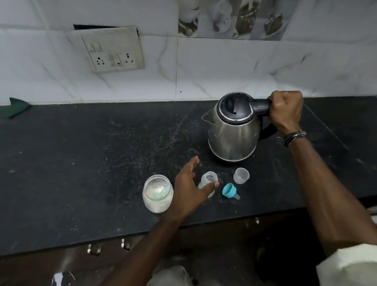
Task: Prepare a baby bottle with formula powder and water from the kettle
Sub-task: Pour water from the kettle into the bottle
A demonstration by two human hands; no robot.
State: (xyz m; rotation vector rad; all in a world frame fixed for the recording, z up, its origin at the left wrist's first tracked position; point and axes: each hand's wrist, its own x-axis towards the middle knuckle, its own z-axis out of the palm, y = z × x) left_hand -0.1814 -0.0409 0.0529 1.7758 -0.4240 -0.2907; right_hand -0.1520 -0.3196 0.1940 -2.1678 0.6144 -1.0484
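Note:
A steel kettle (pixel 233 132) with a black lid stands on the black counter (pixel 98 156), spout pointing left. My right hand (pixel 286 112) is shut around its black handle. The small clear baby bottle (pixel 208 179) stands uncapped in front of the kettle. My left hand (pixel 190 188) is beside it with fingers spread, thumb reaching across its front; whether it touches the bottle is unclear. A glass jar of white formula powder (pixel 157 194) with a greenish scoop inside stands to the left. The blue teat ring (pixel 229 190) and a clear cap (pixel 241 175) lie right of the bottle.
A tiled wall with a socket plate (pixel 112 50) runs behind the counter. A green cloth (pixel 18 107) lies at the far left back. Drawer handles (pixel 94 250) show below the counter's front edge.

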